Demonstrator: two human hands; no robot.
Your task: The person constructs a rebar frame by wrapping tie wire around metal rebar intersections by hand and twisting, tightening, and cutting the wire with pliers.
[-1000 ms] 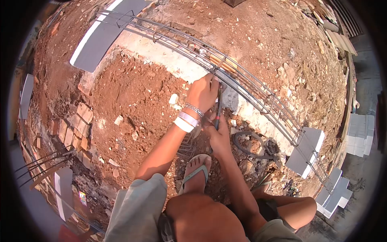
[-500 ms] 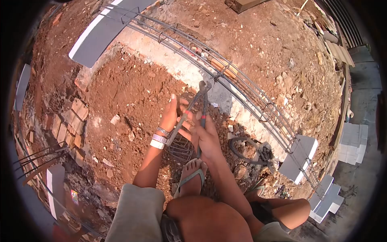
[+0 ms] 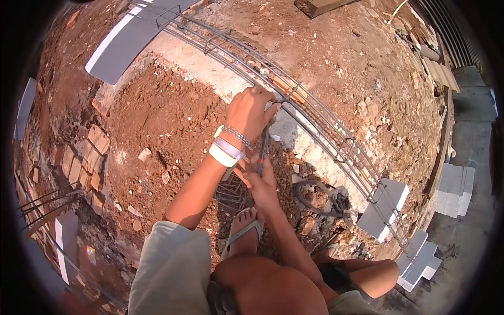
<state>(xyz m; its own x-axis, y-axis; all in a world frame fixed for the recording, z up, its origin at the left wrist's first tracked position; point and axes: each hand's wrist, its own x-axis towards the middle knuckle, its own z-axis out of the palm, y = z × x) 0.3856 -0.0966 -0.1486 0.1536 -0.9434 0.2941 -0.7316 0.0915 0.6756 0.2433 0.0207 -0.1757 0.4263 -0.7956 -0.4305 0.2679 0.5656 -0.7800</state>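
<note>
My right hand (image 3: pixel 264 188) is closed round the long handles of a pair of pincers (image 3: pixel 264 143). The head of the pincers is hidden behind my left hand (image 3: pixel 251 111). That left hand reaches over to the rebar cage (image 3: pixel 320 127), its fingers curled at the lower bars beside a tied joint (image 3: pixel 284 98). Whatever its fingertips pinch is too small or covered to make out. Below the hands, several bent steel stirrups (image 3: pixel 229 197) lie on the soil near my sandalled foot (image 3: pixel 244 231).
The cage rests on foam-like grey-and-white blocks (image 3: pixel 382 207) along a pale concrete strip (image 3: pixel 310 142). A coil of dark wire (image 3: pixel 310 198) lies to the right. Stacked bricks (image 3: pixel 86 157) and protruding bars (image 3: pixel 50 202) stand left; loose rubble covers the ground.
My left hand has moved up and right from beside the pincers to the cage bars, its fingers now curled. My right hand keeps the pincers, their handles now closer together.
</note>
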